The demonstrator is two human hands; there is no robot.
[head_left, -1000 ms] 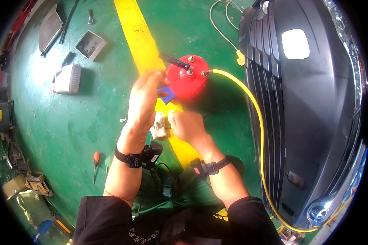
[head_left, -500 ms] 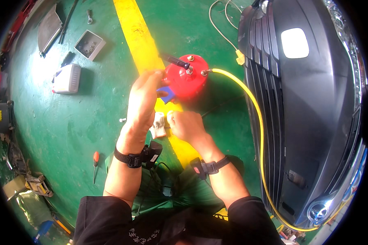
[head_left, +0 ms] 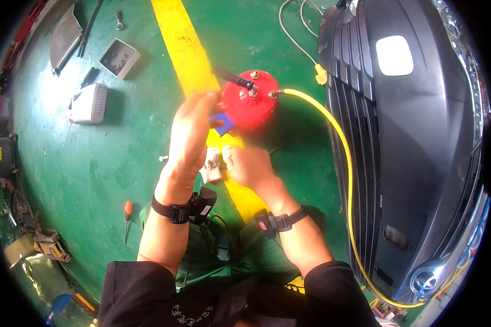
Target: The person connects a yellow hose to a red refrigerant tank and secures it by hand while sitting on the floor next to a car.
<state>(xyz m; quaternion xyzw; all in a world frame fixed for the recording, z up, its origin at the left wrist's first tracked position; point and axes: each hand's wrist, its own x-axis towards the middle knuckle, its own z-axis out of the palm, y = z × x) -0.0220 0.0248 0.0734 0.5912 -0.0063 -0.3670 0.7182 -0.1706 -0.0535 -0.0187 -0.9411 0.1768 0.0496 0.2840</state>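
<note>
A red cylinder stands on the floor, with brass and metal fittings on top, a black tool handle lying slanted at its middle fitting and a yellow hose on its right fitting. My left hand is at the cylinder's left side, fingers curled against it; what they hold is hidden. A blue object sits low beside those fingertips. My right hand is closed just below the cylinder, its contents out of sight. A whitish knit glove lies between my hands.
A large black car bumper fills the right side, near a pale cable. On the left are a small box, white jug, metal plate, orange screwdriver and, at the rim, assorted tools.
The cylinder and floor items appear very slightly higher in the picture. Both my hands keep the same pose.
</note>
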